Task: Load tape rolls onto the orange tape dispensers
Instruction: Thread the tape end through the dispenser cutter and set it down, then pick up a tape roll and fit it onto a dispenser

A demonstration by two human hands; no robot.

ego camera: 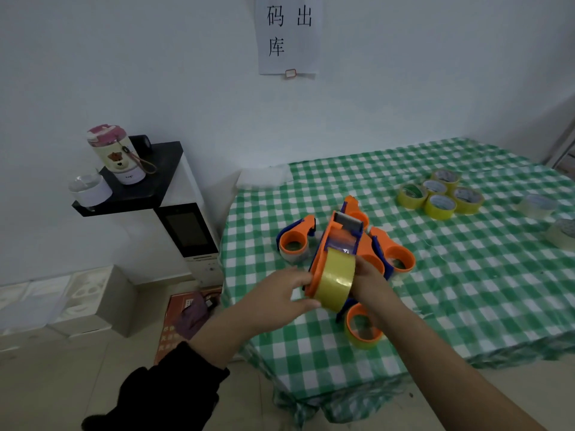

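An orange and blue tape dispenser [339, 241] is held above the table's near left part, with a yellow tape roll [336, 283] seated on it. My left hand [284, 295] grips the dispenser's left side, thumb under the roll. My right hand [368, 278] holds the right side of the roll and dispenser. Several other orange dispensers lie on the cloth: one to the left [295, 241], one to the right [395, 255], one behind [354, 208] and one nearer me [362, 326]. A cluster of yellow tape rolls [440, 194] sits at the back right.
The table has a green and white checked cloth [466, 290]. Clear tape rolls [538, 205] lie near its right edge. Left of the table stands a white cabinet with a black top [146, 181] carrying a bottle [118, 155]. Boxes [93, 303] rest on the floor.
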